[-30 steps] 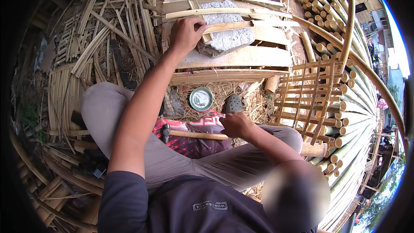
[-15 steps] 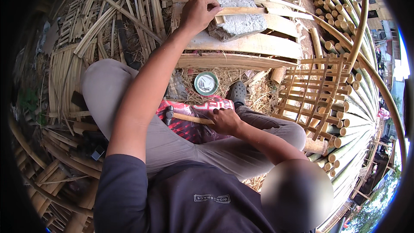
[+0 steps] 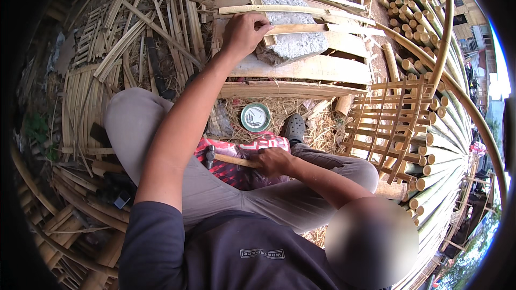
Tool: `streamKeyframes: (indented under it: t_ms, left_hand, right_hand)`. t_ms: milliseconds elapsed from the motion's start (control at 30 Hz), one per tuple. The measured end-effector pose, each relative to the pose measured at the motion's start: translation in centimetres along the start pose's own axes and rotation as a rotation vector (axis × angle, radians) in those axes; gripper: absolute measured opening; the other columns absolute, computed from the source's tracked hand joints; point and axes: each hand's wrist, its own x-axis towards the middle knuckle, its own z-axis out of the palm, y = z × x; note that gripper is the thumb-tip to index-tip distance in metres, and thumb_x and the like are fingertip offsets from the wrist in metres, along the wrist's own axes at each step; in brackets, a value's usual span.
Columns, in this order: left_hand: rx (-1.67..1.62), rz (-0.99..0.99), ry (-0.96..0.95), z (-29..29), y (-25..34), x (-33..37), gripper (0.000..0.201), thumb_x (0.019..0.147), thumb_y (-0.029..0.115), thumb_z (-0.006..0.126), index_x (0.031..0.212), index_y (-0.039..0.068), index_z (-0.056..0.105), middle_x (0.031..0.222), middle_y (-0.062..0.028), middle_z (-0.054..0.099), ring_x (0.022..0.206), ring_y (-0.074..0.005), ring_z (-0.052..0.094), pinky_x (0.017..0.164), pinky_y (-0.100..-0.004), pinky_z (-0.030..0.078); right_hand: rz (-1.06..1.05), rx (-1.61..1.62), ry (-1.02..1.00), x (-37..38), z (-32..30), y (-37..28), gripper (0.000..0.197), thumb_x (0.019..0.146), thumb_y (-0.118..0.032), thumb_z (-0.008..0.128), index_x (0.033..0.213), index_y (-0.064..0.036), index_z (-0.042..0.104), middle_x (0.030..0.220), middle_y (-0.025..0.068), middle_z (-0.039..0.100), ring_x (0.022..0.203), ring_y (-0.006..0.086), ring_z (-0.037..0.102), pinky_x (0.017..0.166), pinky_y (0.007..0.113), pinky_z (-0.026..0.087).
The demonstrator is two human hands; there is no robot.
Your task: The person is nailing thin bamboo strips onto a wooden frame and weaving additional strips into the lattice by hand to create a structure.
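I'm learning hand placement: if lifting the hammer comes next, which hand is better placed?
Probably the right hand: it is on the handle of the hammer. The left hand is farther off, pinching the end of a bamboo strip that lies over the grey stone block.

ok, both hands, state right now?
Left hand: closed, pinching the near end of a bamboo strip over the stone.
Right hand: closed around the hammer by its wooden handle.
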Motion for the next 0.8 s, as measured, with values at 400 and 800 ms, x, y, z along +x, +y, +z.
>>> streamKeyframes:
  t_ms: [400,800]
  left_hand:
    - [0.008,-0.021,-0.015,-0.1,0.3,0.0,0.022,0.082,0.026,0.075,0.084,0.003,0.074,0.082,-0.0116,0.073,0.072,-0.0275,0.069,0.067,-0.0347,0.052]
    - [-0.014,0.003,0.024,0.0,-0.3,-0.1,0.018,0.080,0.027,0.075,0.080,0.009,0.074,0.077,-0.0100,0.071,0.070,-0.0306,0.068,0.065,-0.0393,0.052]
  right_hand:
    - [-0.024,0.323,0.006,0.6,-1.0,1.0,0.031,0.093,-0.027,0.055,0.118,-0.0102,0.062,0.084,0.0221,0.068,0.081,0.0405,0.067,0.072,0.049,0.054]
    - [0.219,0.241,0.398,-11.8,-16.3,-0.8,0.022,0.094,-0.021,0.063,0.103,-0.0008,0.063,0.073,0.0195,0.064,0.063,0.0323,0.063,0.058,0.041,0.047]
